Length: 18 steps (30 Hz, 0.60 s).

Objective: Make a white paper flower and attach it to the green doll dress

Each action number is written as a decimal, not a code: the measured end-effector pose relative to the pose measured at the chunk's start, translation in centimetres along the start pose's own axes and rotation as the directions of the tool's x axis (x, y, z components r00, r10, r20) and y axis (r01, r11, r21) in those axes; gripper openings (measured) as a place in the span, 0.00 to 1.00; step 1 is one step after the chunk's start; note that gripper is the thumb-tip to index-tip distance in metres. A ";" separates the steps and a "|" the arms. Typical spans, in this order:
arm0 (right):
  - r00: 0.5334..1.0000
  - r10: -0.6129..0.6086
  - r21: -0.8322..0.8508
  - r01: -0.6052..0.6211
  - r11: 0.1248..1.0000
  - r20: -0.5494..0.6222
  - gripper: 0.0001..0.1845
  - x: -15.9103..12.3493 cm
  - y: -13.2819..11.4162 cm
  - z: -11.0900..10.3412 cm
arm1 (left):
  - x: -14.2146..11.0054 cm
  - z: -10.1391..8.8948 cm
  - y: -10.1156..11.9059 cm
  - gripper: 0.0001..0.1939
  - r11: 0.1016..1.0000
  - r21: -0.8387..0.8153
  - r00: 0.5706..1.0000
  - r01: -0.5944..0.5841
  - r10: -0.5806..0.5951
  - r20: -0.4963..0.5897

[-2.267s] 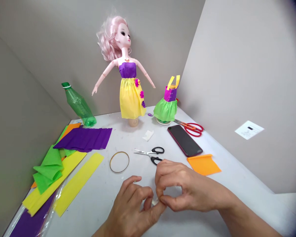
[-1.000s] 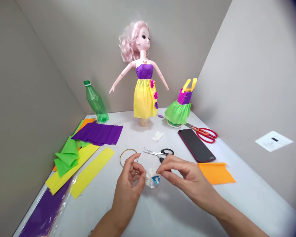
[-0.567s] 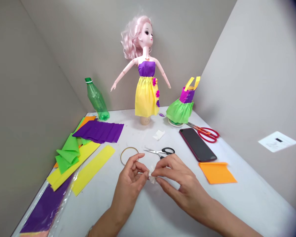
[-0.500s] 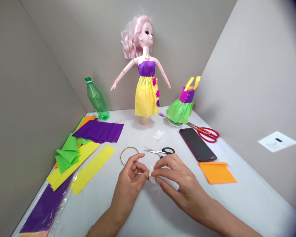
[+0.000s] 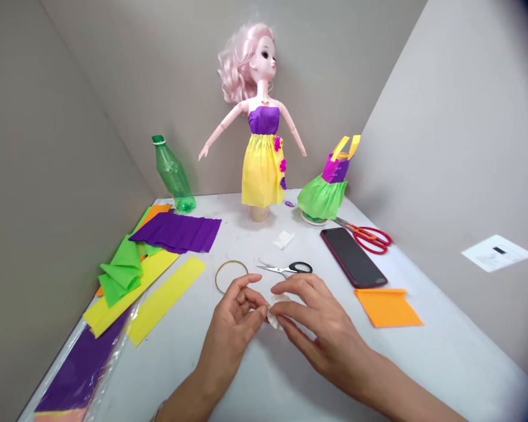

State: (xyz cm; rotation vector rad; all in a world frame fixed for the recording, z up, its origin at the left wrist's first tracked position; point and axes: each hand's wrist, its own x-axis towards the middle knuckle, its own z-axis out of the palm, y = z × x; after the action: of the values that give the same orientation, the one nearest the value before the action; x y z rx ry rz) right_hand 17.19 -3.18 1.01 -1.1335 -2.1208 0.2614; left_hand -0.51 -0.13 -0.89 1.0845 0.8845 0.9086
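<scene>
A small crumpled white paper bundle [image 5: 274, 316] is held low over the pale grey surface [image 5: 426, 357], between the two hands. It is pinched from the right by the thumb and fingers of the right hand [image 5: 321, 334]. The curled fingertips of the left hand [image 5: 233, 328] are brought together against its left side, though whether it is gripped there cannot be told, as the bundle is partly hidden by the fingers.

Just beyond the hands, a pair of black-handled steel scissors [image 5: 297, 268] is laid flat, and a thin gold hoop [image 5: 231, 261] lies near the left hand. A small white paper scrap [image 5: 284, 239] is placed farther back. To the right are a black smartphone [image 5: 352, 258], a red-handled pair of scissors [image 5: 369, 237] and an orange crepe paper sheet [image 5: 387, 308].

Along the left side are spread a long yellow crepe paper strip [image 5: 165, 300], a pleated purple crepe paper sheet [image 5: 176, 232] and a folded green crepe paper piece [image 5: 121, 272]. A tilted green plastic bottle [image 5: 173, 176] is propped by the wall. At the back, a pink-haired doll [image 5: 264, 120] in a purple and yellow paper dress is stood beside a small green and purple paper dress [image 5: 322, 199].
</scene>
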 end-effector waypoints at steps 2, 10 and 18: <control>1.000 -0.002 0.003 0.002 1.000 -0.005 0.11 0.0 0.0 0.0 | 0.0 0.0 0.0 0.20 1.000 0.003 1.000 -0.003 0.003 0.002; 1.000 -0.004 0.023 0.005 1.000 -0.023 0.09 0.2 -0.1 0.1 | 0.0 -0.3 -0.3 0.20 1.000 0.021 1.000 -0.016 0.016 0.006; 1.000 -0.014 0.029 0.014 0.999 0.000 0.08 0.2 -0.4 -0.2 | 0.2 -0.4 -0.5 0.20 0.999 0.046 1.000 -0.014 0.014 -0.005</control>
State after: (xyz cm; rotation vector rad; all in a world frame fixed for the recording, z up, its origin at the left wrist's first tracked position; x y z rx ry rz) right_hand 16.98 -3.30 1.40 -1.1018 -2.1173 0.2846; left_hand -0.71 0.04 -1.43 1.1300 0.9065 0.9068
